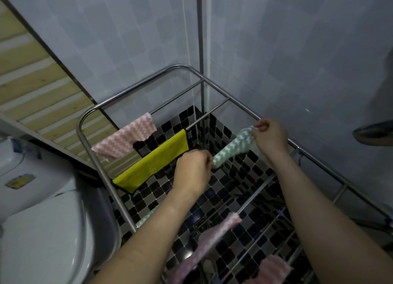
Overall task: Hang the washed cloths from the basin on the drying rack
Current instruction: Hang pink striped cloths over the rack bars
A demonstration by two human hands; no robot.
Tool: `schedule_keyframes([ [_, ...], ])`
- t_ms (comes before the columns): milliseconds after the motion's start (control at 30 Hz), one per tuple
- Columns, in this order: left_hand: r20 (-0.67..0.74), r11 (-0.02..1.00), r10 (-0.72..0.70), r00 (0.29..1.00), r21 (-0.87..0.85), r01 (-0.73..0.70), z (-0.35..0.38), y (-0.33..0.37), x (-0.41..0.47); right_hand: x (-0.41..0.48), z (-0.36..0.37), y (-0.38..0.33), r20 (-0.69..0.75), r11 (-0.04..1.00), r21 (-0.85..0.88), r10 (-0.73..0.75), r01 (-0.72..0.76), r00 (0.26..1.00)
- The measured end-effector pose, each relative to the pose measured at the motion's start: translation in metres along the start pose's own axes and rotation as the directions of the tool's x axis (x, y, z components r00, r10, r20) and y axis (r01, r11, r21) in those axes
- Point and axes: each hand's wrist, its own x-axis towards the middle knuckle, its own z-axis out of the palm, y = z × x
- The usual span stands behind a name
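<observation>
Nearest pink cloth (271,270) cut by bottom edge, lower green cloth (146,216) mostly behind left forearm (148,239)

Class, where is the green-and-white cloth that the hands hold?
In the head view, right of centre, the green-and-white cloth is stretched between the left hand and right hand over the drying rack, right of the yellow cloth.

Dim, flat indoor light. Pale glints run along the rack (101,168) rails, and the floor (240,177) under it is dark. Straight lines bow far from the rack. Cloths (204,247) at its near end are blurred.
</observation>
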Motion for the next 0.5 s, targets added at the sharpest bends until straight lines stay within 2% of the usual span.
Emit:
schedule_keyframes([
  [167, -0.056, 0.995, 0.099, 0.993, 0.015, -0.099, 0.001, 0.006, 0.004, 0.013, -0.004, -0.004, -0.087, 0.973, -0.183, -0.157, 0.139, 0.984],
  [300, -0.024, 0.991, 0.119, 0.993, 0.070, -0.117, 0.004, 0.005, 0.005, 0.011, -0.006, -0.003, -0.029, 0.935, -0.278, -0.236, 0.219, 0.971],
  [500, -0.030, 0.998, 0.061, 0.998, 0.015, -0.060, 0.007, 0.002, 0.002, 0.008, -0.005, 0.001, 0.143, 0.867, -0.360, -0.313, 0.344, 0.939],
])
